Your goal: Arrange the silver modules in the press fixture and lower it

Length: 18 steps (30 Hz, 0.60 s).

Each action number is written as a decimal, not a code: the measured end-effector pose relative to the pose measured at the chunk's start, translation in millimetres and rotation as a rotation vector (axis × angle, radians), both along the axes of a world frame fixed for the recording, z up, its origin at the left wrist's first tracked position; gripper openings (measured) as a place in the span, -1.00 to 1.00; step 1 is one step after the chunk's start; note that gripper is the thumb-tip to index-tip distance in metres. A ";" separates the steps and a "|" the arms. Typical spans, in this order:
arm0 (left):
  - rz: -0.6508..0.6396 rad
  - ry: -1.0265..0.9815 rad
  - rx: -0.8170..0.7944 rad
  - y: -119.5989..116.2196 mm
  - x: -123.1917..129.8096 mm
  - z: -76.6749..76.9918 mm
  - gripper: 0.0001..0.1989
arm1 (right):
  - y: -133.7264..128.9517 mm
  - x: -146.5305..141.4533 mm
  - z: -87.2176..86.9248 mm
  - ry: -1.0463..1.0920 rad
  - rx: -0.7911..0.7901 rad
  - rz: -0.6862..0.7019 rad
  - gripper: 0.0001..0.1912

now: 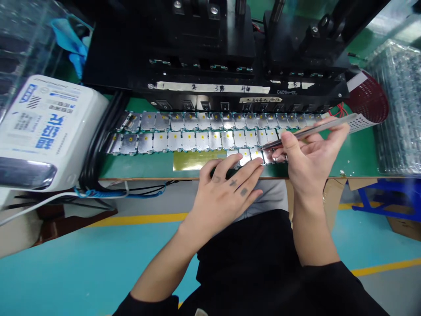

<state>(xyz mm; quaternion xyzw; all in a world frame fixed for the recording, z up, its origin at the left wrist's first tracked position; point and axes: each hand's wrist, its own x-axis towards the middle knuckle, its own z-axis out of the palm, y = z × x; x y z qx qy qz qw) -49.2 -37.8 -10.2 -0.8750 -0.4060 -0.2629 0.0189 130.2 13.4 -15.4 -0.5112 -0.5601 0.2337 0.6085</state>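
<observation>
My right hand is closed on tweezers, their tips at its 9 o'clock, just above the metal tabs with yellow dots. My left hand sits at the right hand's 9 o'clock, fingers half curled over a dark object; I can't tell whether it's gripped. Yellow film lies at 10 o'clock from that hand.

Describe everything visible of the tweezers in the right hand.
The long, slim tweezers look like brushed steel, narrowing to fine tips. They lie tilted, gripped between thumb and fingers of the right hand. The rear end extends up and right past the hand, over the green bench mat; the tips point down-left at rows of yellow-dotted metal plates. Whether they touch a plate cannot be told.
</observation>
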 end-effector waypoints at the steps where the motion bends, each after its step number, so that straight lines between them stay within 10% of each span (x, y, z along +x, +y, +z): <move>1: -0.013 -0.015 -0.002 -0.7 -2.8 0.7 -0.64 | -2.9 -1.9 3.2 -0.011 0.041 -0.035 -0.52; 8: 0.086 -0.132 0.025 -3.3 -53.9 -3.3 -0.67 | -18.4 -43.8 28.4 -0.024 0.085 0.015 -0.55; 18: 0.173 -0.113 0.029 0.8 -61.0 -14.7 -0.60 | -10.5 -73.8 8.6 -0.004 -0.001 0.079 -0.57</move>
